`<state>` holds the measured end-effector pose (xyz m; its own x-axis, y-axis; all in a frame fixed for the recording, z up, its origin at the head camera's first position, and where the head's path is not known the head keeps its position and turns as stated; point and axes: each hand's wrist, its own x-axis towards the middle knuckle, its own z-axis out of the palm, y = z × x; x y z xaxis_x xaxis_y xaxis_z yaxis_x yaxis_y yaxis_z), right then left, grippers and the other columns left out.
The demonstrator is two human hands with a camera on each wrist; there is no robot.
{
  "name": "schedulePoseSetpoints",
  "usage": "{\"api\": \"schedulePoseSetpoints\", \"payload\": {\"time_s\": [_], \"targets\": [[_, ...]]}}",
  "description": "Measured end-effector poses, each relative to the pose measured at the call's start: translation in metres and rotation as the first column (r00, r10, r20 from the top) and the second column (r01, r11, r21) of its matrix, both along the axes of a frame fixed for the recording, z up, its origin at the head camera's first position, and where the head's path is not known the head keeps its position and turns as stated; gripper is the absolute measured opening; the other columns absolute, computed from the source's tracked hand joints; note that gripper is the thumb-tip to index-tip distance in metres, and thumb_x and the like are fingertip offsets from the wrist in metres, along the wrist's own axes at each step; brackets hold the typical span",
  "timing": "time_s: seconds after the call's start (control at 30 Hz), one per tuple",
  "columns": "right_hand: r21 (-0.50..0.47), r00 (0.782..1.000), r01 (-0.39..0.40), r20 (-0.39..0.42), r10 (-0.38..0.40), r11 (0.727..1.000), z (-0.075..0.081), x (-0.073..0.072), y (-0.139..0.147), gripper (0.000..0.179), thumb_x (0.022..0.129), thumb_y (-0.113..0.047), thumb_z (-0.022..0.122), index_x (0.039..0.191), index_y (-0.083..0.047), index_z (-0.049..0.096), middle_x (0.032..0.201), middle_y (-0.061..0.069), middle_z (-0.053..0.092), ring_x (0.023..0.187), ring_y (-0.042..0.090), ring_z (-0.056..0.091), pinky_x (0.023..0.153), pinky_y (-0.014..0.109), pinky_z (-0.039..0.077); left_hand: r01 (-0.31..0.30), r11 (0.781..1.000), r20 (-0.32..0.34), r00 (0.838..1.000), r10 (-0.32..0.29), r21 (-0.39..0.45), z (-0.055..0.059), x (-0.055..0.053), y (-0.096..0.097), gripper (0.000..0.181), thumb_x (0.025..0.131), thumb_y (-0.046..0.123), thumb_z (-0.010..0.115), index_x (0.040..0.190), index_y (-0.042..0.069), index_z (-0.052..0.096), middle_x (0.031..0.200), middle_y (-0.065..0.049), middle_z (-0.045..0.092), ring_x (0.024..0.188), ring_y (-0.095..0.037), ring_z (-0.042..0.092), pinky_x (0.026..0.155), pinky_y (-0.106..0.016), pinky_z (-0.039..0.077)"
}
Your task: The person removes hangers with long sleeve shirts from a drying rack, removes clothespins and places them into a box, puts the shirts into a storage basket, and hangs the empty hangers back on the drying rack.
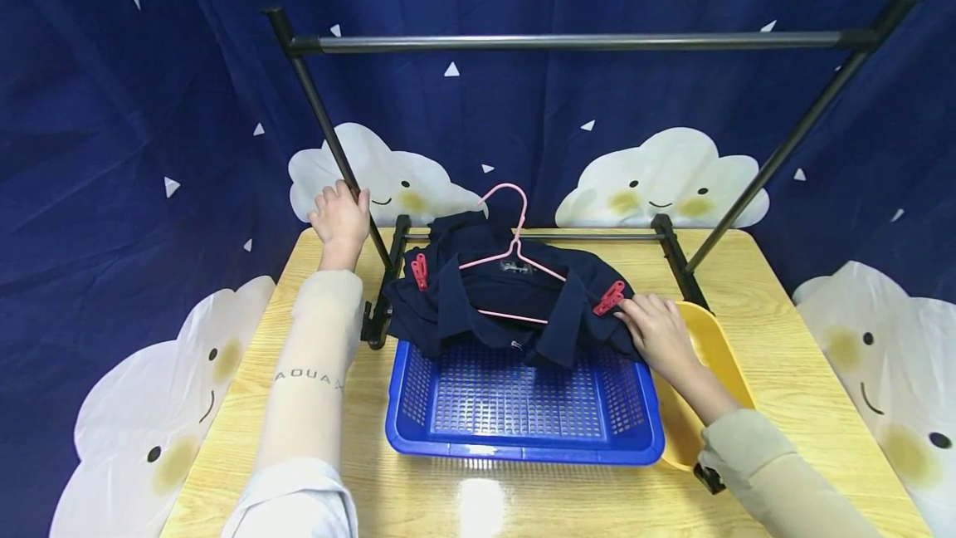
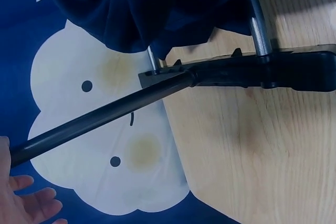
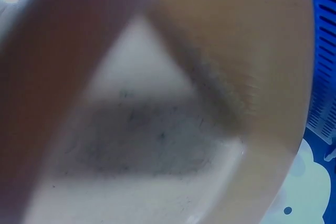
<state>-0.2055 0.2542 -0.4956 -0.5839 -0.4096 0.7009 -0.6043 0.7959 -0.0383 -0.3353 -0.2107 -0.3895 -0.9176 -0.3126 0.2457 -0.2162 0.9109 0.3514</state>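
Note:
A navy collared shirt [image 1: 478,339] hangs on a pink wire hanger [image 1: 520,227] whose hook stands free above the collar. Red clothespins [image 1: 420,271] sit on both its shoulders; the right one is the clothespin [image 1: 609,298] beside my right hand [image 1: 657,335]. The fingertips of that hand are right at the shirt's right side, just below this pin; whether they pinch the cloth I cannot tell. My left hand [image 1: 340,218] rests against the left black post [image 1: 329,127] of the rack, with relaxed fingers [image 2: 44,203] spread below the post in the left wrist view.
Below the shirt stands a blue mesh basket [image 1: 523,448]. A yellow basin [image 1: 702,330] sits to its right, partly under my right forearm. The rack's metal crossbar [image 1: 568,41] spans above, and its black feet [image 2: 294,69] rest on the wooden table [image 1: 792,405].

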Motion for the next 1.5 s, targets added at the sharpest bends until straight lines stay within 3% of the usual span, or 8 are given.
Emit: {"api": "schedulePoseSetpoints", "payload": {"time_s": [0.23,0.47,0.6,0.83,0.93,1.3,1.4,1.5], "targets": [[0.021,0.999,0.03,0.017,-0.031,0.999,0.003,0.002,0.0,0.044,0.099,-0.04,0.029,0.085,-0.006,0.054,0.07,0.007,0.048,0.065,0.027,0.045,0.064,0.042,0.033,0.007,1.0,-0.039,0.999,-0.007,-0.017,-0.002,0.007,-0.001,0.054,0.096,0.042,0.037,0.123,-0.004,0.038,0.121,-0.024,0.041,0.113,-0.04,0.038,0.088,-0.053,0.031],[0.02,1.0,0.012,0.014,-0.012,1.0,0.007,0.004,0.0,0.044,0.099,-0.039,0.03,0.085,-0.005,0.055,0.071,0.007,0.051,0.066,0.027,0.047,0.065,0.043,0.035,0.048,0.992,-0.217,0.973,-0.074,-0.121,-0.012,0.021,-0.001,0.046,0.097,0.033,0.036,0.118,-0.007,0.041,0.113,-0.023,0.042,0.102,-0.039,0.042,0.081,-0.049,0.035],[0.025,1.0,0.016,0.021,-0.017,1.0,0.008,0.004,0.0,0.045,0.098,-0.04,0.03,0.087,-0.005,0.055,0.072,0.007,0.052,0.068,0.028,0.048,0.066,0.043,0.036,0.123,0.968,-0.362,0.911,-0.197,-0.217,-0.02,0.03,-0.001,0.036,0.096,0.027,0.037,0.108,-0.005,0.047,0.105,-0.021,0.049,0.091,-0.038,0.045,0.074,-0.047,0.035],[0.029,0.999,0.009,0.046,-0.01,1.0,0.013,0.005,0.001,0.046,0.098,-0.04,0.029,0.09,-0.004,0.057,0.074,0.008,0.053,0.071,0.029,0.051,0.07,0.046,0.037,0.204,0.892,-0.559,0.717,-0.417,-0.404,-0.034,0.042,0.001,0.022,0.089,0.019,0.046,0.082,-0.001,0.051,0.077,-0.017,0.052,0.073,-0.036,0.047,0.066,-0.044,0.035],[0.032,0.999,-0.005,0.044,0.003,0.999,0.013,0.005,0.001,0.045,0.099,-0.038,0.03,0.09,-0.003,0.057,0.074,0.009,0.053,0.072,0.031,0.051,0.069,0.046,0.037,0.243,0.856,-0.571,0.658,-0.491,-0.456,-0.039,0.047,0.004,0.021,0.087,0.019,0.046,0.081,-0.001,0.052,0.075,-0.016,0.052,0.072,-0.035,0.048,0.068,-0.044,0.037],[0.035,0.999,-0.007,0.034,0.006,0.999,0.016,0.003,0.0,0.047,0.099,-0.04,0.028,0.089,-0.005,0.057,0.073,0.008,0.052,0.07,0.028,0.051,0.067,0.044,0.036,0.365,0.777,-0.52,0.588,-0.619,-0.513,-0.065,0.066,0.011,0.021,0.085,0.019,0.047,0.085,0.0,0.056,0.079,-0.014,0.053,0.071,-0.033,0.049,0.069,-0.045,0.039],[0.033,0.999,-0.013,0.031,0.012,0.999,0.017,0.002,0.0,0.046,0.098,-0.04,0.029,0.089,-0.004,0.057,0.072,0.007,0.051,0.069,0.028,0.05,0.067,0.044,0.036,0.392,0.756,-0.492,0.584,-0.645,-0.525,-0.073,0.07,0.011,0.024,0.085,0.022,0.045,0.087,0.0,0.056,0.078,-0.014,0.053,0.072,-0.033,0.049,0.07,-0.045,0.039],[0.031,1.0,-0.016,0.024,0.016,0.999,0.017,0.001,0.001,0.046,0.098,-0.04,0.03,0.088,-0.004,0.057,0.071,0.007,0.05,0.068,0.028,0.05,0.068,0.044,0.036,0.425,0.736,-0.446,0.599,-0.665,-0.526,-0.078,0.074,0.012,0.028,0.087,0.024,0.041,0.091,0.001,0.056,0.08,-0.014,0.054,0.075,-0.034,0.05,0.072,-0.045,0.039]]}}
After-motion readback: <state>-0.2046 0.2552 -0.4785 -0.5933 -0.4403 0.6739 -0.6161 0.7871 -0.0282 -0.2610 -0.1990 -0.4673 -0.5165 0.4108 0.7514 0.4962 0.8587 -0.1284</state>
